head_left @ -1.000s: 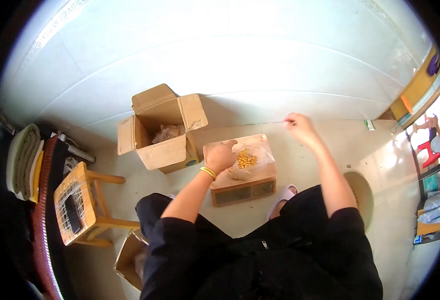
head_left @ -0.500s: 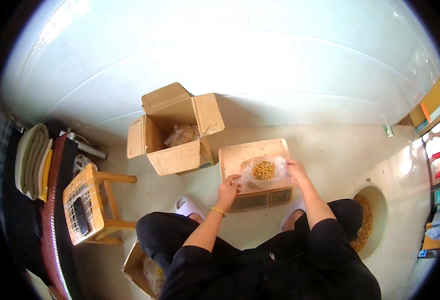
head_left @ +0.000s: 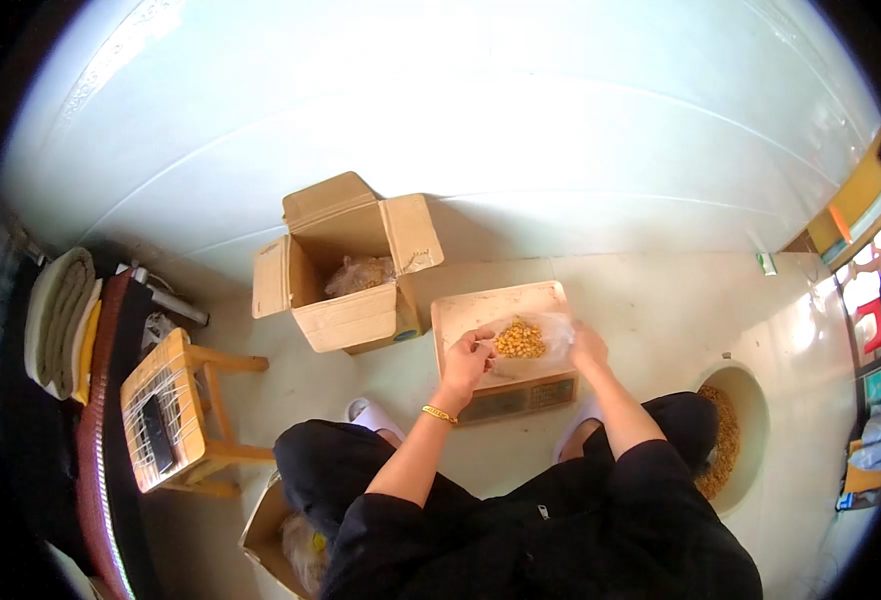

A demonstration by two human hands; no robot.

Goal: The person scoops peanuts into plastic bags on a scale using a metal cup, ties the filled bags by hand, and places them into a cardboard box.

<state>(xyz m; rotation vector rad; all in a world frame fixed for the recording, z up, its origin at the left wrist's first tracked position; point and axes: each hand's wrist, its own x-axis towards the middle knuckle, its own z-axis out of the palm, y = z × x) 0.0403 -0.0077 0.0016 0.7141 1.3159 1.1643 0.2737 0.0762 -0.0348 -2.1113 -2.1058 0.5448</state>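
Kernels (head_left: 520, 340) in bag (head_left: 556, 335) over scale (head_left: 505, 297), closure unclear; your L hand (head_left: 468, 364) pinches left end, R hand (head_left: 588, 350) grips right, w/ fingertips hidden.

I wear a black top (head_left: 610, 550) with short, loose sleeves (head_left: 660, 480); black trousers (head_left: 325, 465); pale lilac sandals (head_left: 365, 413); a thin yellow bracelet (head_left: 438, 413) sits above my left hand (head_left: 465, 365).

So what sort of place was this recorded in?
Likely a room in a home or small shop, I can't tell which: a digital scale sits on the floor with an open cardboard box and a basin of grainy pieces nearby.
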